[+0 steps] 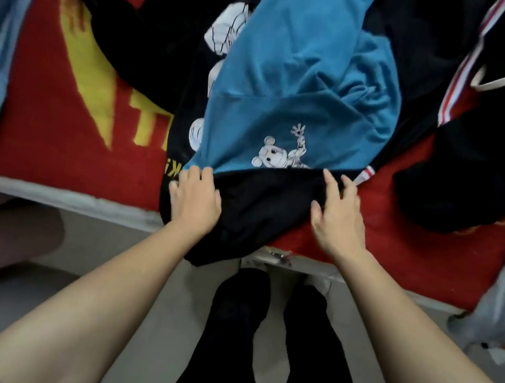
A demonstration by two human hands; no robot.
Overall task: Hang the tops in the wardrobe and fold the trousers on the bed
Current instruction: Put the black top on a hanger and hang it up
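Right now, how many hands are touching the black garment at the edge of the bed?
2. The left hand lies flat on the black garment, beside the hem of the blue garment; the right hand lies flat on its right side. No other hand shows.

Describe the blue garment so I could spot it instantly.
Find the red blanket on the bed; mostly black clothes lie heaped across it. On that heap lies the blue garment, the only bright blue piece, with a small white cartoon mouse printed near its hem.
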